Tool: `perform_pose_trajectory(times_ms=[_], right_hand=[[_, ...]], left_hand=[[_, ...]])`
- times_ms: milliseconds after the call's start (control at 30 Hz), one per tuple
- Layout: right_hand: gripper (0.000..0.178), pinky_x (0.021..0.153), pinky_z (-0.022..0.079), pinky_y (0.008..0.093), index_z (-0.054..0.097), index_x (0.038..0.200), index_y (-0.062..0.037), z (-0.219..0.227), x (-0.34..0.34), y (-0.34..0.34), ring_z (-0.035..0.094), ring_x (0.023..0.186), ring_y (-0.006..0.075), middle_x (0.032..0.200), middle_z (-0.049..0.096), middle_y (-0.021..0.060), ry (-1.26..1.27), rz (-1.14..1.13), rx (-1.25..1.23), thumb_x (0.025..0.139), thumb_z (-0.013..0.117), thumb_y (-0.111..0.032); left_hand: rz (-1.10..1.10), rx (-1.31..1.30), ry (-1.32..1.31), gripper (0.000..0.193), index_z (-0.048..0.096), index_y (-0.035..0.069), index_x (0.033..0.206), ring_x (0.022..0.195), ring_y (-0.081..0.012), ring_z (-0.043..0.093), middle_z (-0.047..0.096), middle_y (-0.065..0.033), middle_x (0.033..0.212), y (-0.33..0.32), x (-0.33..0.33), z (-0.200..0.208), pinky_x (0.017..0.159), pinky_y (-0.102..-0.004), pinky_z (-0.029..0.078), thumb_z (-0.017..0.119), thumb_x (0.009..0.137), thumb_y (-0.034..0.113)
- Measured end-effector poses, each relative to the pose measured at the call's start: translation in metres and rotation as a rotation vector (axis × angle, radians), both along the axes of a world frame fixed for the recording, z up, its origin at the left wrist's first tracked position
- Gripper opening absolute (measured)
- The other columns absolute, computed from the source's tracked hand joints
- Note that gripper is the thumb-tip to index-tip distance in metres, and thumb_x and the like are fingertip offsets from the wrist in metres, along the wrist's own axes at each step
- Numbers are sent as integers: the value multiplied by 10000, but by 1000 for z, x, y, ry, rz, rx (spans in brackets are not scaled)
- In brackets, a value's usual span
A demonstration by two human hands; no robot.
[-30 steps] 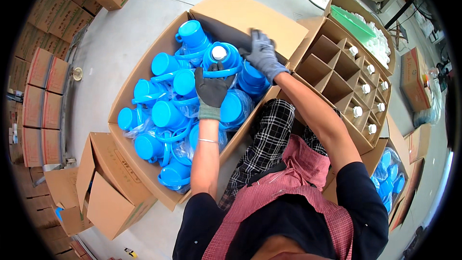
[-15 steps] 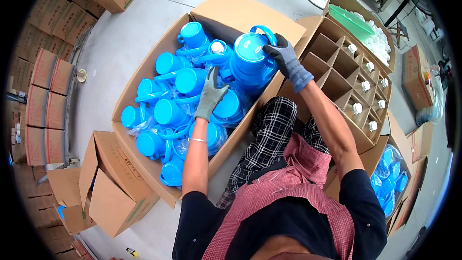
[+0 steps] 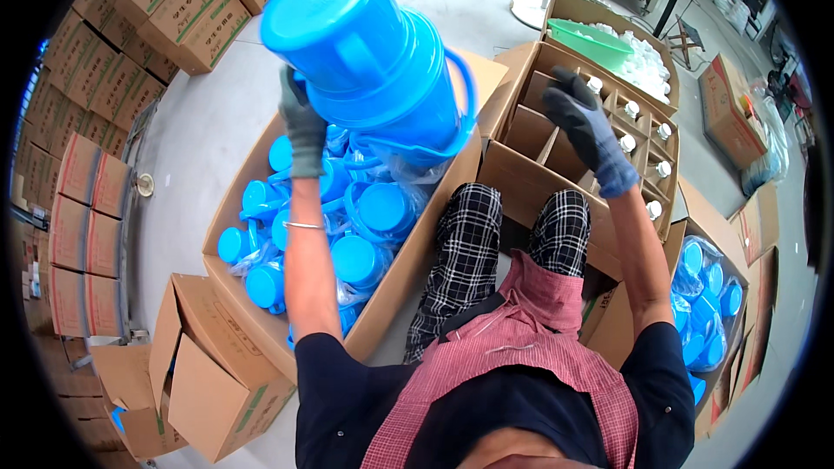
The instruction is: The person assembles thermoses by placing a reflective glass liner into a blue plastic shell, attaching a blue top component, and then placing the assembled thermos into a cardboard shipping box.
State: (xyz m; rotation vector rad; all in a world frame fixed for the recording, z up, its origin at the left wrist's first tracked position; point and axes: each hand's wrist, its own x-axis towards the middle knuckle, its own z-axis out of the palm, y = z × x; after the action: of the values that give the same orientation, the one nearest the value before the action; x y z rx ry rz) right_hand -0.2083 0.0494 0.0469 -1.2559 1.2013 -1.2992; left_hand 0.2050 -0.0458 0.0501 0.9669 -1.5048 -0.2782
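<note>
A large blue plastic jug (image 3: pixel 373 61) with a loop handle is raised and tilted above the open carton, its broad round end toward the upper left. My left hand (image 3: pixel 302 126), in a grey glove, grips the jug at its left side; part of the fingers is hidden behind it. Below it, several more blue jugs (image 3: pixel 382 208) lie packed in the carton (image 3: pixel 443 213), some in clear plastic film. My right hand (image 3: pixel 586 130), gloved too, is open and holds nothing. It hovers over a carton with cardboard dividers (image 3: pixel 534 130), close to white-capped items (image 3: pixel 627 143) standing in its cells.
A green basin (image 3: pixel 591 43) rests among white pieces (image 3: pixel 643 69) in a box behind the divided carton. Another carton of blue jugs (image 3: pixel 708 313) stands at right. Stacked cartons (image 3: pixel 195 17) rise at far left, and an open-flapped carton (image 3: pixel 226 373) sits at lower left.
The blue jug has come up out of the carton, toward the left and closer to me. My left hand has moved to it; my right hand has let go and shifted right.
</note>
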Motion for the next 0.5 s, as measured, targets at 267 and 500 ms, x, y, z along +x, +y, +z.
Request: perform_pose_trajectory(times_ms=[267,500], right_hand=[[706,1135,337,401,281,1527,-81,120,20,32,394,1382,289,1535,350,124,120,67,-859,923,622,-211],[506,971,451,410,592,1180,-39,-1,11,51,549,1132,314,1165,576,171,633,-108,-410,818,737,-362]], left_hand=[[-930,612,127,448,493,21,1368,1153,-161,561,585,-87,1290,-30,-81,-35,1007,-312,471,571,971,213],[-1330,1024,841,559,474,69,1397,1210,-212,556,565,-116,1321,49,-217,-84,1042,-397,453,455,1014,476]])
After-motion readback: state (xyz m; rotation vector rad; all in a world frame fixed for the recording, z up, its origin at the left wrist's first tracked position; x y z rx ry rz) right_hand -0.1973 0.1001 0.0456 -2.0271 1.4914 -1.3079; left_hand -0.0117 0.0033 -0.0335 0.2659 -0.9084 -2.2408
